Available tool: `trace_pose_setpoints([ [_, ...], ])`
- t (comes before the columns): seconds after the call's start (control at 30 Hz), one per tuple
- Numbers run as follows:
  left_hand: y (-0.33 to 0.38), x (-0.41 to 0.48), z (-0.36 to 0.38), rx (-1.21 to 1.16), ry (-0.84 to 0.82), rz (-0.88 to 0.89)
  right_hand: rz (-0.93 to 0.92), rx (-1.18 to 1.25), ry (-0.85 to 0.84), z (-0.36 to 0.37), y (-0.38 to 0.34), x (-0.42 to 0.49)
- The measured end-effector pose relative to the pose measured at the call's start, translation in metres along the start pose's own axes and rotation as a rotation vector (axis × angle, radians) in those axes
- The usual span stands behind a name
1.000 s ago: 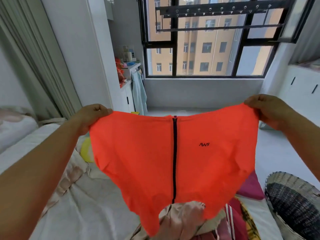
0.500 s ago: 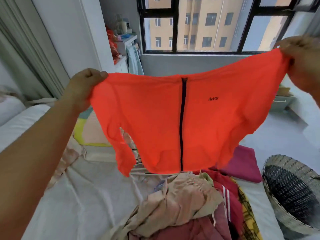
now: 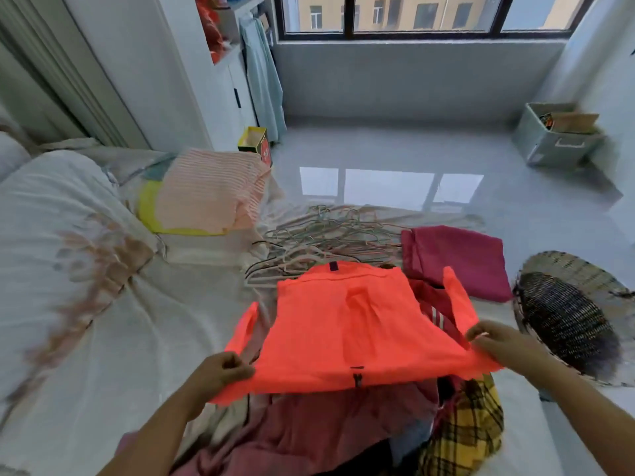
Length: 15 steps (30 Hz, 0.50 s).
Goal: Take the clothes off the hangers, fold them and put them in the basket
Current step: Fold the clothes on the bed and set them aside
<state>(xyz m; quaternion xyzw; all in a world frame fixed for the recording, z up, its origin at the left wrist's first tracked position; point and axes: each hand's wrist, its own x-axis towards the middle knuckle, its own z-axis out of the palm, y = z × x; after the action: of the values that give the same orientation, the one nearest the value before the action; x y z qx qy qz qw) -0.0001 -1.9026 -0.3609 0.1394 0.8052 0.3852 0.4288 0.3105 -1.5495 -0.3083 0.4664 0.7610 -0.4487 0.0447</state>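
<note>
Left hand (image 3: 220, 372) and right hand (image 3: 498, 341) pinch the orange jacket (image 3: 354, 321), spread over the clothes pile (image 3: 326, 427) at the bed (image 3: 120, 338) edge by the basket (image 3: 567, 317). We advise even tension, sleeves flattened first.

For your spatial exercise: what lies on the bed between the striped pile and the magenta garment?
A heap of empty hangers, shown in the head view.

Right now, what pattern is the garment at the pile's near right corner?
Yellow and black plaid garment, in the head view.
</note>
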Motion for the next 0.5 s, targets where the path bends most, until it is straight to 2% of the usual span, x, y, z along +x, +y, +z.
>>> trace_pose_setpoints([
  [0.17,-0.076,-0.017,0.034,0.106,-0.042,-0.136,0.164,-0.172,-0.232,0.044,0.068,-0.006],
  [0.37,-0.116,-0.026,0.053,0.257,-0.089,-0.251,0.234,-0.405,-0.386,0.069,0.107,0.000],
  [0.43,-0.125,-0.019,0.060,0.317,-0.139,-0.251,0.230,-0.449,-0.369,0.078,0.109,0.007],
  [0.5,-0.121,-0.010,0.072,0.380,-0.137,-0.220,0.171,-0.428,-0.226,0.086,0.099,0.014],
])
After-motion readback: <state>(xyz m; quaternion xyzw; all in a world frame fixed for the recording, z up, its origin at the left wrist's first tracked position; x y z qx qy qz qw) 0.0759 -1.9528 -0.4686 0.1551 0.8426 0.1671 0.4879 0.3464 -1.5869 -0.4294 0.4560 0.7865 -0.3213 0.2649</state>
